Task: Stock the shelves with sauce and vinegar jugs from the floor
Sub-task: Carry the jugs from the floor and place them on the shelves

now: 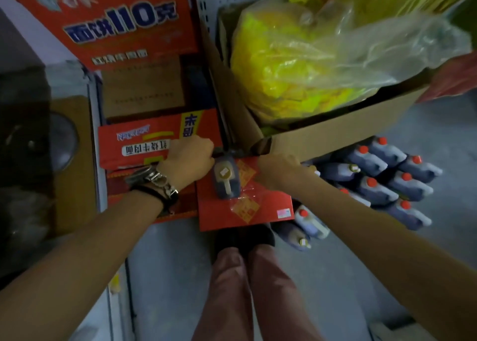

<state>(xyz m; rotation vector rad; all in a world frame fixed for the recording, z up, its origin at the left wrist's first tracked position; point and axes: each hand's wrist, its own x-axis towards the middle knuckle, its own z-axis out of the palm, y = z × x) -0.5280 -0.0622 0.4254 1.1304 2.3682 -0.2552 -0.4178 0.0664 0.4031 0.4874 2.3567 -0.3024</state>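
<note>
The left hand (pixel 189 160) grips the jug (pixel 226 180) at its far end, the right hand's (pixel 277 170) grasp cannot be told; lift level, supporting the base.

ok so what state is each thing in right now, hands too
left hand: fingers curled, gripping the dark jug at its top
right hand: by the cardboard box edge, grip unclear
dark jug: held, red carton beneath
floor jugs: red caps on, grouped together
cardboard box: open, plastic bag inside
</note>
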